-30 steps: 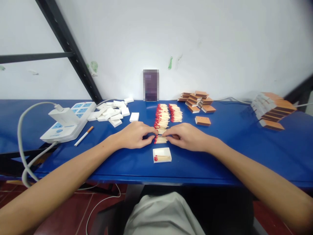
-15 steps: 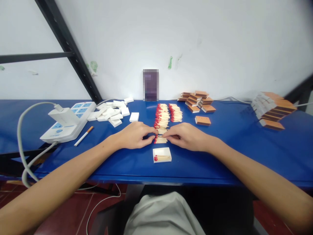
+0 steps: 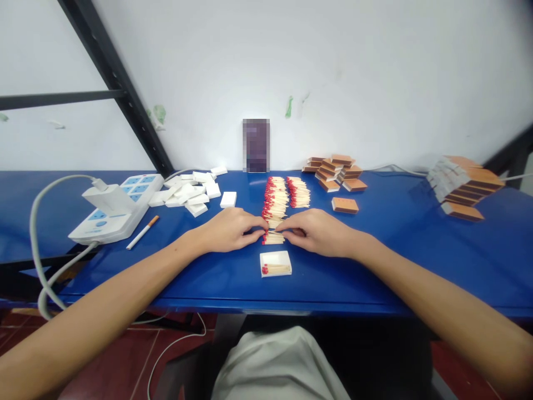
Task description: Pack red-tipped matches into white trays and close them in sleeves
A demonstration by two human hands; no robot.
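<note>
Red-headed matches lie in a long column on the blue table, heads to the left. At the near end of this column my left hand pinches the head side of some matches between thumb and forefinger. Opposite it, my right hand has thumb and forefinger closed on the bare stick ends. How many matches are between the fingers is too small to tell. Just in front of both hands sits an open white matchbox tray with several matches along its near side. A shorter column of matches lies behind my right hand.
White matchbox trays are heaped at left, with a single tray beside them. Brown matchbox sleeves are piled behind right; more are stacked far right. A power strip and a cigarette lie left.
Both hands stay at the near end of the match column, with almost no movement. The tray and the piles look the same.
</note>
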